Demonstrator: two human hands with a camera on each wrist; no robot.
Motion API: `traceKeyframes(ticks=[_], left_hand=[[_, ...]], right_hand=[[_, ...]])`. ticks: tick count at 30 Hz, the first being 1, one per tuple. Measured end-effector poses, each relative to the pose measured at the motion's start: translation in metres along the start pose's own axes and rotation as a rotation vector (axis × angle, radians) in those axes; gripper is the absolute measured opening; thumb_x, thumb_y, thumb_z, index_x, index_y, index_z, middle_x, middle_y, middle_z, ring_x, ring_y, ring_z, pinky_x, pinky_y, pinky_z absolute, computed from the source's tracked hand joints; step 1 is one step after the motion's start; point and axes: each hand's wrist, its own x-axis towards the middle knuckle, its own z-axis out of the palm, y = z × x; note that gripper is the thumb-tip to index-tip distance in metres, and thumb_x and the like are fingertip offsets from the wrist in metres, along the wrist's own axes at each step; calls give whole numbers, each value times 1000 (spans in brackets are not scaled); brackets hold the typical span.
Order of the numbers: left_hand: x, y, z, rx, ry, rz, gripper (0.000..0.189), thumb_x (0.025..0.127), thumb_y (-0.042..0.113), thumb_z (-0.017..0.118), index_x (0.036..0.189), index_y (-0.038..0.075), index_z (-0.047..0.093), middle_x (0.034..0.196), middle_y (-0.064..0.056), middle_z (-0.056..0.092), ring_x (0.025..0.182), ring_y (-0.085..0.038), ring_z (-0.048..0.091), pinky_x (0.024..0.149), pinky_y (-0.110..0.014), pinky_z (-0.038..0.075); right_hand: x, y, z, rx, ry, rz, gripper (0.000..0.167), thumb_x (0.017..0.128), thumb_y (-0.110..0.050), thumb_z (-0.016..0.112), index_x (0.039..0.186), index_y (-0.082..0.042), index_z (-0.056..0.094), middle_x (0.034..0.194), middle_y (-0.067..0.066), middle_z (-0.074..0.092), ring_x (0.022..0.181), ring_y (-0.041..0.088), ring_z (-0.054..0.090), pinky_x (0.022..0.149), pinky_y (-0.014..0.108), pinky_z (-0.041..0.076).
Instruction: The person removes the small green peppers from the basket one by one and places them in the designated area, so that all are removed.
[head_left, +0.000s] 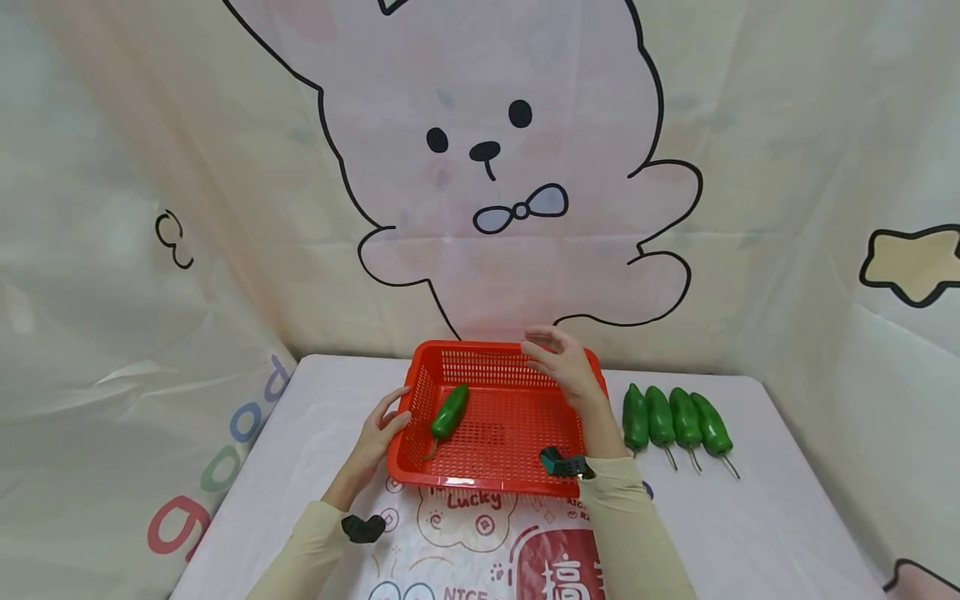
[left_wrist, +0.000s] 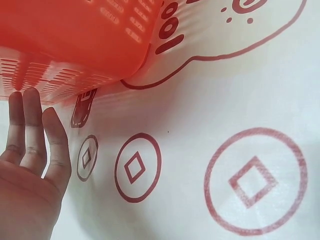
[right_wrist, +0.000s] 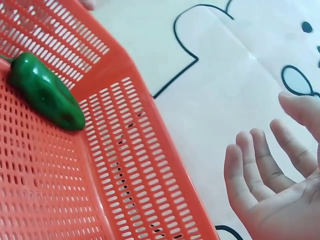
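A red plastic basket (head_left: 495,477) with slotted walls stands on the table, one green pepper (head_left: 450,413) lying inside at its left. At the basket's left side, my left hand (head_left: 378,431) touches the outer edge. The left wrist view shows its fingers (left_wrist: 33,120) nearly straight against the slotted wall. My right hand (head_left: 564,365) is raised at the basket's far right rim, fingers spread and loosely bent, holding nothing. In the right wrist view, the right hand (right_wrist: 280,195) appears apart from the basket wall. The pepper (right_wrist: 47,92) shows there too.
Several green peppers (head_left: 675,419) lie side by side on the table right of the basket, stems toward me. A printed mat (head_left: 480,533) lies in front of the basket. Behind it hangs a cloth (head_left: 480,275) with a cartoon bear.
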Motion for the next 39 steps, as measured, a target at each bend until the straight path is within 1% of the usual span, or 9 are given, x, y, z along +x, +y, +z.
traceKeyframes(ticks=[5,7,10,12,16,20,25,31,39], left_hand=[[0,1,0,-3,-4,3,53,103,27,63,152,27,44,144,-21,49,122,-41,56,87,-45,57],[-1,1,0,-8,-6,0,53,103,26,63,152,27,44,144,-21,49,122,-41,56,86,-45,57],[-1,1,-1,-12,-2,-9,53,103,26,63,152,29,44,143,-21,50,121,-41,57,86,-44,58],[-1,0,-1,-12,-1,-9,52,103,26,63,152,28,44,143,-21,50,122,-41,56,86,-44,58],[-1,0,-1,-8,0,2,52,103,24,62,152,27,44,143,-22,50,122,-43,56,86,-45,58],[-1,1,0,-16,-1,7,52,104,23,62,152,28,44,142,-22,51,121,-43,56,86,-45,58],[-1,2,1,-17,3,6,52,104,23,62,152,27,45,141,-22,51,121,-43,56,85,-45,58],[0,-1,0,-12,3,1,53,103,26,63,153,27,44,143,-21,49,122,-42,55,86,-46,57],[-1,0,0,-15,4,-5,54,102,28,64,152,29,44,143,-20,50,122,-41,56,86,-46,57]], right_hand=[[3,6,15,-128,-18,-25,41,98,-11,70,135,1,57,136,26,54,113,34,61,97,53,50],[4,9,20,-188,-30,-37,42,97,-12,71,135,2,58,135,26,55,114,37,61,96,55,50],[6,17,28,-266,-61,-46,45,97,-14,72,136,3,57,134,27,55,115,40,61,94,54,52],[8,22,33,-295,-93,-47,48,97,-14,73,137,4,56,135,28,54,115,40,61,94,52,53],[12,30,40,-315,-147,-31,51,96,-17,73,140,2,54,137,28,53,117,39,61,93,50,53],[15,35,45,-340,-152,-7,53,96,-20,74,140,0,55,140,23,53,117,37,61,93,49,53],[17,41,47,-333,-152,5,54,96,-20,74,141,2,53,142,24,51,118,40,60,95,54,52],[22,51,49,-310,-110,0,51,96,-18,74,138,3,55,138,24,54,115,40,61,93,54,52],[26,66,55,-282,-64,9,47,96,-17,74,135,3,58,132,19,59,115,36,61,94,48,53]])
